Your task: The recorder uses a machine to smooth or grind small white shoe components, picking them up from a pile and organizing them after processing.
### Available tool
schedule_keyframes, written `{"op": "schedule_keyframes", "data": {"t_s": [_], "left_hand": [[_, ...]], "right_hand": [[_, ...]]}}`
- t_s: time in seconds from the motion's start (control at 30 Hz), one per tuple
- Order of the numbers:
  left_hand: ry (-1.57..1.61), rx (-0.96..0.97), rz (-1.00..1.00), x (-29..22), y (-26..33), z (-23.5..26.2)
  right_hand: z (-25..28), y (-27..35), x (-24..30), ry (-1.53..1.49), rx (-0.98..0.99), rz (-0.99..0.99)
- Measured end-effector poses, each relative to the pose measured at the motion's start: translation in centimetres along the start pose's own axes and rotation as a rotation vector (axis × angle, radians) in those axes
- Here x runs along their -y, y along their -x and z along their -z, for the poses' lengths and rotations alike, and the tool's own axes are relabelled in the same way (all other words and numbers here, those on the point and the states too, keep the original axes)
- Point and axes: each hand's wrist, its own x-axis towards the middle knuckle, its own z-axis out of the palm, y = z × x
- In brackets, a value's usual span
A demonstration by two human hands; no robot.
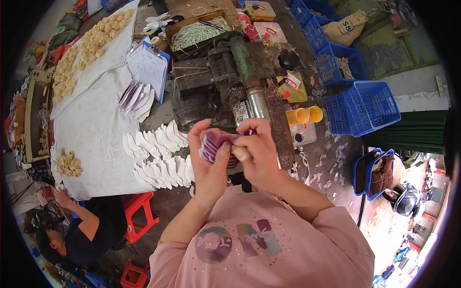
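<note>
Both my hands are raised in front of my chest, close to the machine. My left hand (213,165) pinches a purple-and-white striped cloth piece (210,149) between thumb and fingers. The fingers of my right hand (261,156) close on the right end of the same cloth. A small cream-coloured padded lump (241,153) shows under the right fingers, against the cloth; whether it is joined to the cloth, I cannot tell. Just left of my hands, rows of white curved pieces (161,175) lie overlapping along the table edge.
A dark metal machine with a shiny cylinder (259,104) stands right ahead. The white-covered table (96,139) carries beige pieces (108,26) and a clipboard (149,62). Blue crates (362,108) and yellow cups (298,116) are at right. A co-worker (79,230) sits lower left, beside a red stool (139,218).
</note>
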Motion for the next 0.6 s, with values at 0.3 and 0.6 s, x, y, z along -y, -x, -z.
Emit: {"op": "schedule_keyframes", "data": {"t_s": [0.3,0.6], "left_hand": [[-0.982,0.298,-0.139,0.5,-0.5,3.6],[-0.975,0.425,-0.032,2.0,0.9,1.0]], "right_hand": [[12.2,-2.4,-5.1,0.488,0.342,-0.281],[8.3,-1.4,-6.3,0.437,0.182,-0.119]]}}
